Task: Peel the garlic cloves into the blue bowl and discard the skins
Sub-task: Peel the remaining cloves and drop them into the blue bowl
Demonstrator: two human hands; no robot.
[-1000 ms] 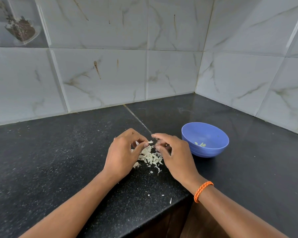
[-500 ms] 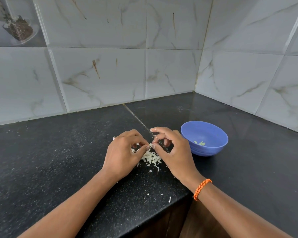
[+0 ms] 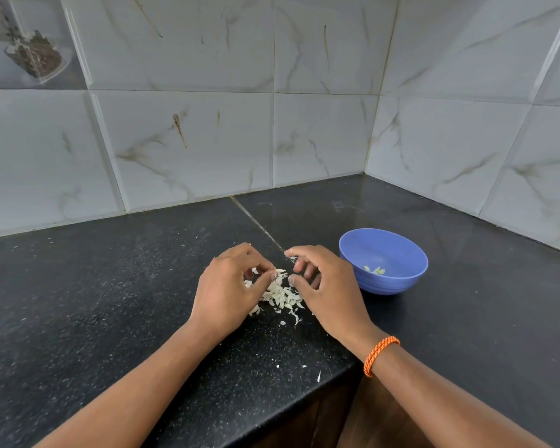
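Both hands sit over the pile of skins [image 3: 280, 294]. The left hand [image 3: 230, 286] has curled fingers; I cannot tell what they pinch. The right hand [image 3: 324, 286] pinches a bit of skin. The blue bowl [image 3: 383, 261] sits just beside the right hand, with a few cloves [image 3: 374, 270] inside.

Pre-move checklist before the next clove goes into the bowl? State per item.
1. Blue bowl upright on the counter, just beyond the right hand: ok.
2. Bowl has room, only a few peeled bits at the bottom: ok.
3. Path from hands to bowl free of other things: ok.
4. Clove held by the left hand or the right hand: cannot tell, the curled fingers hide what is between them.
5. Clove fully peeled: cannot tell.
6. Skins discarded: not ok, the skin pile lies on the counter between the hands, with stray flakes near the front edge.
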